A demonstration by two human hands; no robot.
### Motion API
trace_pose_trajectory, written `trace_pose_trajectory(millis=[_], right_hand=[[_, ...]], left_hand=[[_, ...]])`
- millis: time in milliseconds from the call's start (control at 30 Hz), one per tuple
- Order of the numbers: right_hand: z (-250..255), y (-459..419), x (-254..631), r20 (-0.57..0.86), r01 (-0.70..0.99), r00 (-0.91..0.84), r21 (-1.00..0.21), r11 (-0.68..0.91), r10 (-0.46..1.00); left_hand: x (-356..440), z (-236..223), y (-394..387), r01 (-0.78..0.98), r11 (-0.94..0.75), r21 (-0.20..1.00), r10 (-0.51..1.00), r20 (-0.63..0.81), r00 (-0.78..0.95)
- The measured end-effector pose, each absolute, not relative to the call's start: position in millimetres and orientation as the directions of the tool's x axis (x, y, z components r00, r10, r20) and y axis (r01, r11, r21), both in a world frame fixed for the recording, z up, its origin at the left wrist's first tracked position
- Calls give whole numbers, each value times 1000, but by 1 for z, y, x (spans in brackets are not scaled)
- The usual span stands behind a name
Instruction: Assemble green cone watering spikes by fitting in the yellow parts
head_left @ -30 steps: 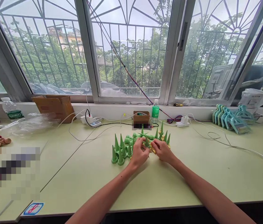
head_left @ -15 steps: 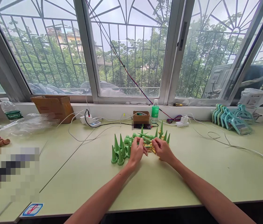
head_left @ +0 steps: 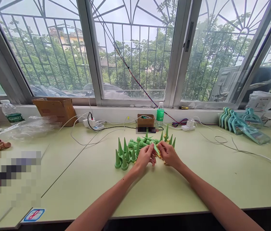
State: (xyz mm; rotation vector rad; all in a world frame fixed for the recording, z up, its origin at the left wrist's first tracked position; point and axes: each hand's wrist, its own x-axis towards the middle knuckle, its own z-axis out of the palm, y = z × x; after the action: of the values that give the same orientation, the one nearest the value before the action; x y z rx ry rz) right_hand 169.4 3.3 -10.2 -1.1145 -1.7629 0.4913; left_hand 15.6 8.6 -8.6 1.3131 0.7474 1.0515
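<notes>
Person's hands (head_left: pixel 158 156) at the counter (head_left: pixel 185 189): the left and right hands meet at a green cone (head_left: pixel 156 149), fingers closed around it, between upright green cones (head_left: pixel 124 162) at left and yellow pieces (head_left: pixel 165 162) beneath the right hand.

Upright green cones (head_left: pixel 124 163) stand near a tilted cone (head_left: pixel 156 149) and yellow pieces (head_left: pixel 159 156).

- plenty of room to slide a hand over the near tabletop (head_left: pixel 178 195)
- upright green cones (head_left: pixel 124 163) kinda block a low pass mid-table
- small brown box (head_left: pixel 146 121) and green-label bottle (head_left: pixel 160 114) crowd the back
- loose white cable (head_left: pixel 236 149) snakes across the right side
</notes>
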Motion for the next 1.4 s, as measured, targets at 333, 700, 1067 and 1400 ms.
trace_pose_trajectory(millis=[333,700,1067,1400], right_hand=[[-15,8,173,503,469,-105,-736,489,858],[-12,7,171,510,457,-101,-739,495,854],[-17,8,168,541,413,-51,-754,511,839],[-16,6,170,541,376,-104,-755,537,834]], left_hand=[[14,-6,8,-115,-185,976,877,217,429],[14,-16,13,-89,-289,953,882,302,363],[17,-15,12,-60,-285,957,927,291,236],[19,-10,12,-190,-155,970,946,201,253]])
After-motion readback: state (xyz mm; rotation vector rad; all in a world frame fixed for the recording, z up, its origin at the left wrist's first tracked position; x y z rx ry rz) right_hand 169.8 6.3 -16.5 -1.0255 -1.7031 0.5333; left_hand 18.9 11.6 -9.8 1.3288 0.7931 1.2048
